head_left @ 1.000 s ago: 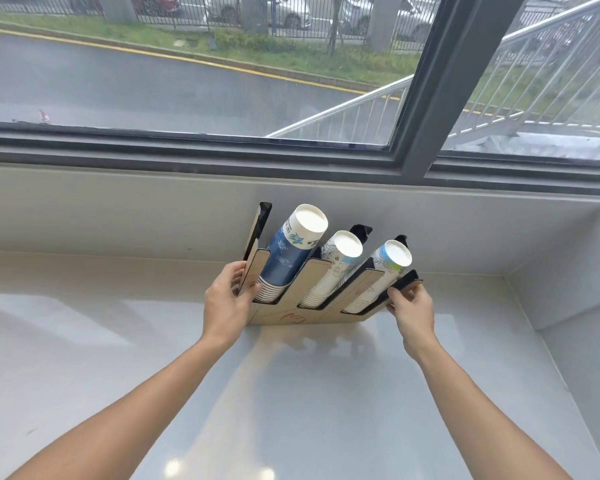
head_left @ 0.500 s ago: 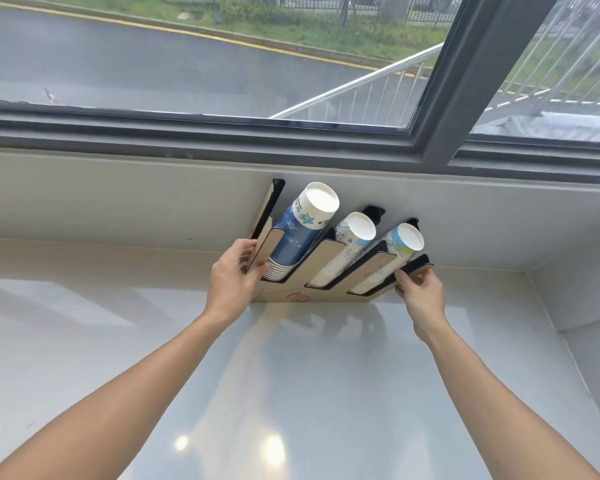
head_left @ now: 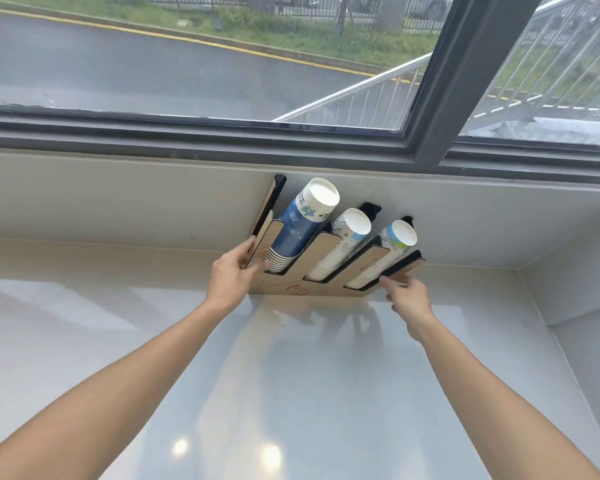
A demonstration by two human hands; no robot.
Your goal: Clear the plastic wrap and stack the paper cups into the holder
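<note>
Left hand [head_left: 230,276]: I grip the wooden cup holder [head_left: 326,287], left edge.
Right hand [head_left: 409,295]: fingertips touching holder's right end, loosely open.
Between hands: three paper cup stacks [head_left: 302,230].

Two bare forearms in frame, no sleeves visible up to the picture's bottom edge. Left hand [head_left: 231,276]: no rings, watch, bracelet or glove; wrist uncovered. Right hand [head_left: 410,299]: same, nothing worn on fingers or wrist. No tape or markings on either arm. Fingernails too small to judge. Nothing else of the person shows, no torso or clothing.
</note>
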